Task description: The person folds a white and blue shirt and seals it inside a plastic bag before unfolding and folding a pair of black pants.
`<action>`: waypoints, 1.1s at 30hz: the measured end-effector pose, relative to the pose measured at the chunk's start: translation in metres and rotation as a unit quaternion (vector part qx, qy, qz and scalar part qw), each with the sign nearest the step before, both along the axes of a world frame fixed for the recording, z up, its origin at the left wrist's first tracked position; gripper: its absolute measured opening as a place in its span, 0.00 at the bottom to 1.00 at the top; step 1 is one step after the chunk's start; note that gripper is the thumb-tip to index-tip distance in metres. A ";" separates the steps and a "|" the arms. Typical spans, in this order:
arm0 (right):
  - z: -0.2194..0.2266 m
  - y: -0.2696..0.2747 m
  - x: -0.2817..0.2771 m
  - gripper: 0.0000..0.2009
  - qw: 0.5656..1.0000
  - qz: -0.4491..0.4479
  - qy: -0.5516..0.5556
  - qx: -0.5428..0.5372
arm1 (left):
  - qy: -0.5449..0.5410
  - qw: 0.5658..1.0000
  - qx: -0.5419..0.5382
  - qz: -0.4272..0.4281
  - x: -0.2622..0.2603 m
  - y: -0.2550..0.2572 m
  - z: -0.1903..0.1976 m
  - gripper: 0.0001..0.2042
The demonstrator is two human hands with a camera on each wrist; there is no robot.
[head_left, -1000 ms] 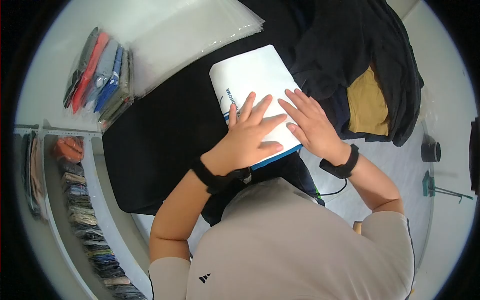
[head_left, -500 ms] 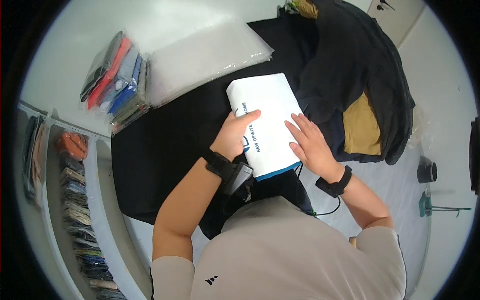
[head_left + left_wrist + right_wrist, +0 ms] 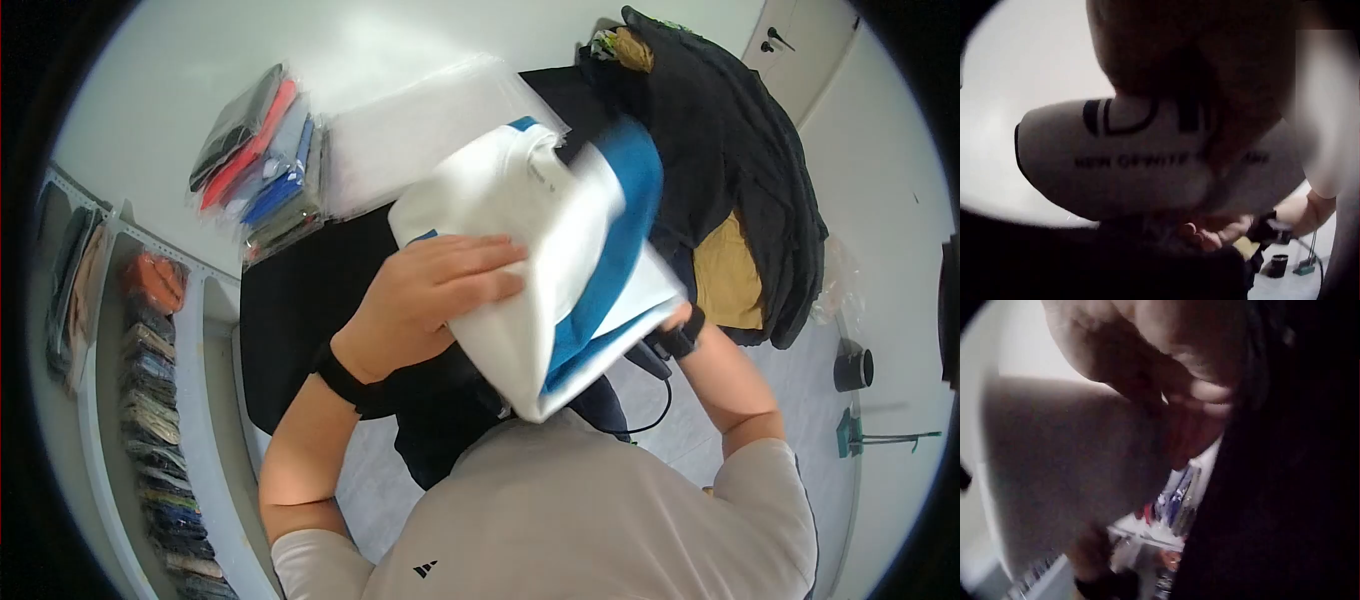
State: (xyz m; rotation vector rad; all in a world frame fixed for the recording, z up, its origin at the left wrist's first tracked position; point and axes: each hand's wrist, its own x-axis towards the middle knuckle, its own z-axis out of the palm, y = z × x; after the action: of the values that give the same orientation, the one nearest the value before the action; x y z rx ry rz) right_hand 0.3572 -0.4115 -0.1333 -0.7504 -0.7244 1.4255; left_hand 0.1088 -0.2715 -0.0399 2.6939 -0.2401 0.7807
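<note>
A folded white shirt (image 3: 480,200) with blue trim is tilted up over the black-covered table (image 3: 300,310), its collar towards the far side and blurred. My left hand (image 3: 435,290) grips its left side, fingers across the white cloth. In the left wrist view, dark lettering shows on the shirt's underside (image 3: 1147,159), below the left hand. The head view hides my right hand behind the shirt, with only its wrist strap in sight. Under the lettered side, the left wrist view shows the right hand (image 3: 1222,234) with fingers loosely extended.
Clear plastic bags (image 3: 420,140) lie flat at the back, beside bagged folded garments (image 3: 265,150). Dark clothing (image 3: 690,130) is heaped at the right with a mustard piece (image 3: 728,275). Shelves of packed garments (image 3: 155,400) stand at the left.
The shirt lay flat with its lettering up under both hands. My left hand took its left side and raised it, turning the blue-trimmed collar side up; my right hand went behind it.
</note>
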 end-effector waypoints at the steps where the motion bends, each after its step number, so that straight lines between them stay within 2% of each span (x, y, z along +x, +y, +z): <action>1: -0.003 0.009 0.001 0.18 0.980 -0.033 -0.181 -0.068 | 0.050 0.997 0.060 0.011 -0.003 0.001 -0.007 0.21; 2: -0.032 0.022 0.005 0.20 0.998 0.040 -0.024 -0.049 | 0.182 0.980 0.065 0.044 -0.010 -0.001 -0.017 0.24; 3: -0.034 0.027 0.004 0.22 0.977 0.065 0.111 -0.172 | 0.253 0.961 0.087 0.065 -0.016 0.004 -0.037 0.26; 5: -0.037 0.035 0.008 0.25 0.972 0.130 0.072 -0.184 | 0.306 0.949 0.002 0.081 -0.029 0.003 -0.061 0.28; 6: -0.037 0.037 0.007 0.25 0.971 0.133 0.072 -0.186 | 0.307 0.948 -0.001 0.083 -0.032 -0.002 -0.065 0.28; 8: -0.033 0.038 0.002 0.23 0.971 0.099 -0.011 -0.218 | 0.251 0.963 -0.028 0.093 -0.030 -0.014 -0.071 0.30; 12: -0.009 0.047 -0.010 0.21 0.968 0.128 -0.028 -0.214 | 0.212 0.972 0.025 0.098 -0.016 -0.036 -0.086 0.27; 14: -0.006 0.058 -0.009 0.21 0.949 0.181 -0.122 -0.228 | 0.208 0.975 0.023 0.078 -0.013 -0.036 -0.087 0.26; 17: -0.002 0.071 -0.011 0.21 0.938 0.229 -0.094 -0.242 | 0.202 0.978 0.015 0.055 -0.014 -0.036 -0.085 0.24; 18: -0.013 0.077 -0.007 0.21 0.935 0.251 -0.042 -0.247 | 0.212 0.977 0.005 0.039 -0.015 -0.036 -0.085 0.24; 21: -0.018 0.087 -0.012 0.23 0.930 0.269 -0.036 -0.248 | 0.232 0.972 -0.012 0.027 -0.017 -0.031 -0.085 0.24; 23: -0.014 0.088 -0.015 0.24 0.925 0.272 -0.063 -0.256 | 0.239 0.969 -0.064 -0.005 -0.019 -0.026 -0.086 0.22; 24: -0.011 0.088 -0.016 0.24 0.922 0.263 -0.073 -0.275 | 0.222 0.969 -0.111 -0.021 -0.020 -0.019 -0.077 0.18; 25: -0.009 0.087 -0.017 0.24 0.919 0.252 -0.083 -0.293 | 0.218 0.970 -0.106 -0.015 -0.022 -0.006 -0.067 0.18; 27: 0.002 0.075 -0.026 0.27 0.947 0.233 -0.020 -0.221 | 0.111 0.953 -0.255 0.122 -0.032 0.024 -0.041 0.13; 29: 0.017 0.059 -0.035 0.30 0.960 0.190 0.009 -0.207 | 0.075 0.908 -0.300 0.282 -0.038 0.047 -0.006 0.10; 31: 0.020 0.040 -0.033 0.31 0.974 0.135 0.030 -0.178 | 0.022 0.918 -0.163 0.360 -0.041 0.093 -0.023 0.11; 33: 0.019 0.020 -0.028 0.31 0.987 0.053 0.040 -0.145 | 0.063 0.907 -0.081 0.407 -0.040 0.134 -0.047 0.13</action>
State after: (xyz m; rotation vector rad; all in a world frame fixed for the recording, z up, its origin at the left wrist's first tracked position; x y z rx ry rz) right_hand 0.3296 -0.3913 -0.1143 -0.8831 -0.5060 1.6715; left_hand 0.0689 -0.1379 -0.0873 2.6189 0.9973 0.7659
